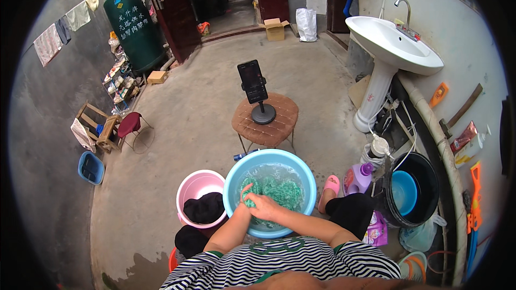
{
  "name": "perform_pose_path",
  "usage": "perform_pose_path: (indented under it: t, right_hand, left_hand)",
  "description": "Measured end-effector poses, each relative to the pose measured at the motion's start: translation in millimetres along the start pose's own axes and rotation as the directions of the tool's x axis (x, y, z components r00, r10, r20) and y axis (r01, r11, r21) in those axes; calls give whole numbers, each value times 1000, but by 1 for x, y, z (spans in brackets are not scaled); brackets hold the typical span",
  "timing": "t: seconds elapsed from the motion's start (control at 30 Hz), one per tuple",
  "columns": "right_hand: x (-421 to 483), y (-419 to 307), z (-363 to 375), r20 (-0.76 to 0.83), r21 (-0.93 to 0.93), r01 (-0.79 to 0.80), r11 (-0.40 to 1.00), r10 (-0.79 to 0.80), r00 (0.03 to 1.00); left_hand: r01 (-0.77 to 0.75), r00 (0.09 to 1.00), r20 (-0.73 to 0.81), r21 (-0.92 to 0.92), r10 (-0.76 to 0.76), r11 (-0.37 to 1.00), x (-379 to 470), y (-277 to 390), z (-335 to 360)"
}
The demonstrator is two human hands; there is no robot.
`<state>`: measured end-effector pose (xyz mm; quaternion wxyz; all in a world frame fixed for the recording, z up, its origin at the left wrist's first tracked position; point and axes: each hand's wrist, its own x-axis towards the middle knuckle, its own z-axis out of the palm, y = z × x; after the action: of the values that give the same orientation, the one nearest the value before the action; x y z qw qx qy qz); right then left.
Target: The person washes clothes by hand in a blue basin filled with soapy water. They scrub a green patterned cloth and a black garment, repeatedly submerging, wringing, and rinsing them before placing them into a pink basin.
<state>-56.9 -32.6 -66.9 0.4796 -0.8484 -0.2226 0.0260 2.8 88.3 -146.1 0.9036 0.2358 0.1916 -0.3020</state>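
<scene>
A round blue plastic basin [309,193] holds water and a green patterned cloth [284,193]. My left hand [246,197] is at the basin's left side with part of the green cloth in it, fingers pointing up. Against it, my right hand [261,206] is closed on the same bunched part of the cloth. The rest of the cloth lies in the water to the right of my hands. Touching the basin on the left is a pink basin [193,181] with a black garment [204,208] inside.
A phone [252,81] on a stand rests on a brown cushioned stool [282,117] beyond the basin. To the right are a purple detergent bottle [356,179], a black bucket [429,181] containing a blue basin, and a white pedestal sink [377,88]. A red stool [130,125] stands left.
</scene>
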Motion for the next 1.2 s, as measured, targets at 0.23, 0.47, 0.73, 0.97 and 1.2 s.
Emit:
perform_pose_path:
  t: [0.23, 0.47, 0.73, 0.97, 1.2]
  right_hand:
    - [26, 17, -3, -93, -264, -249, 932, 233, 968]
    - [30, 14, 8, -118, -184, -203, 962, 184, 976]
    - [36, 60, -22, -221, -159, -370, 915, 333, 917]
    - [33, 95, 0, -110, -335, -469, 817, 461, 881]
    - [30, 105, 12, -27, -430, -357, 829, 383, 923]
  left_hand:
    - [-299, 869, -337, 226, 363, 927, 13, -24, -7]
    - [-219, 934, -252, 151, 252, 964, 23, -7, -12]
    - [-244, 878, -313, 358, 362, 901, -1, 3, 19]
    - [-318, 779, -326, 530, 535, 786, 17, 0, 15]
    - [-177, 916, -309, 260, 255, 949, 32, -8, -18]
